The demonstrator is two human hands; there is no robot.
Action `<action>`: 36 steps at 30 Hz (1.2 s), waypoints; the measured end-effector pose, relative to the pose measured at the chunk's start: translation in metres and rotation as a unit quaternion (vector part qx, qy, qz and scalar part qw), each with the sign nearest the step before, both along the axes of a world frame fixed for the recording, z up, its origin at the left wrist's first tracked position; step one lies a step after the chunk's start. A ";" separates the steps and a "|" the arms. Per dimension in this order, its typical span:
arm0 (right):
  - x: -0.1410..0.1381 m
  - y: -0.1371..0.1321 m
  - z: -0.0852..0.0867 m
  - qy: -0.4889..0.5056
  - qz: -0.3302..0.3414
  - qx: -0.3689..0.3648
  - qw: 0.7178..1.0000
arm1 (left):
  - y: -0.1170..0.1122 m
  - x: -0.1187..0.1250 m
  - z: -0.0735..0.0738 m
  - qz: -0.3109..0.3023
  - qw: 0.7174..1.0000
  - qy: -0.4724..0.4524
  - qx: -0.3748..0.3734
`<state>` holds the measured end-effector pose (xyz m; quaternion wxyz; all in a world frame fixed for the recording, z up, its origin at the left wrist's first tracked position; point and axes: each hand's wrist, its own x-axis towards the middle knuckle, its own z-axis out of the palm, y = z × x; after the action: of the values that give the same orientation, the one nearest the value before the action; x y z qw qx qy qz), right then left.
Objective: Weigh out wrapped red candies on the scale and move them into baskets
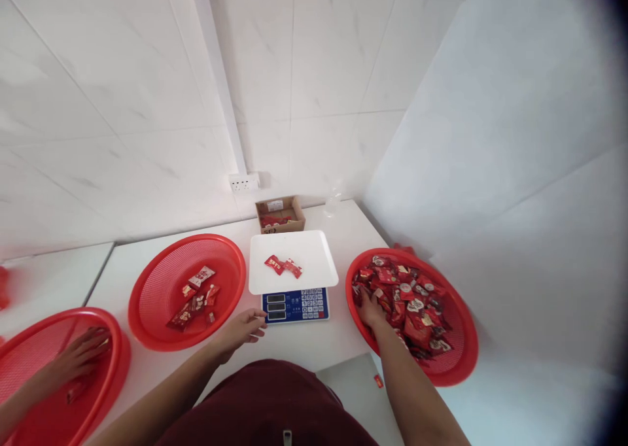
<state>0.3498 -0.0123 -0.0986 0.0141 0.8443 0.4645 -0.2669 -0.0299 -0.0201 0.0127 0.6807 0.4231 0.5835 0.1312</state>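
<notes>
My left hand [241, 331] hovers at the front left corner of a blue-panelled weighing scale [294, 305], fingers stretched out and holding nothing. On the scale's white tray [265, 282] lie two small red wrapped packets [283, 266], side by side. At the right, my right hand [371, 310] reaches into a red plastic basket [464, 361] heaped with red wrapped packets [415, 305]. Its fingers curl down among the packets at the basket's left side; their tips are partly hidden, and what they grip cannot be made out.
A second red basket [147, 295], left of the scale, holds several packets. Farther left, another person's hand [81, 361] is inside a third red basket [110, 394]. Behind the scale stands an open cardboard box [296, 218] with red packets, below a wall socket [244, 182].
</notes>
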 end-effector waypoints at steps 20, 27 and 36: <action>0.039 -0.020 0.020 0.154 -0.153 0.238 0.947 | -0.004 0.002 0.002 -0.002 1.000 0.008 -0.003; 0.024 -0.018 0.051 0.304 -0.266 0.292 0.867 | -0.003 0.007 0.005 -0.010 1.000 0.002 0.001; -0.141 -0.014 0.099 0.538 0.003 0.158 0.828 | -0.001 0.032 0.016 -0.004 0.992 -0.129 -0.004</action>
<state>0.2086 -0.0267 0.0007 -0.3703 0.5565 0.4371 -0.6018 0.0023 -0.0215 0.0287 0.7521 0.4024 0.4900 0.1798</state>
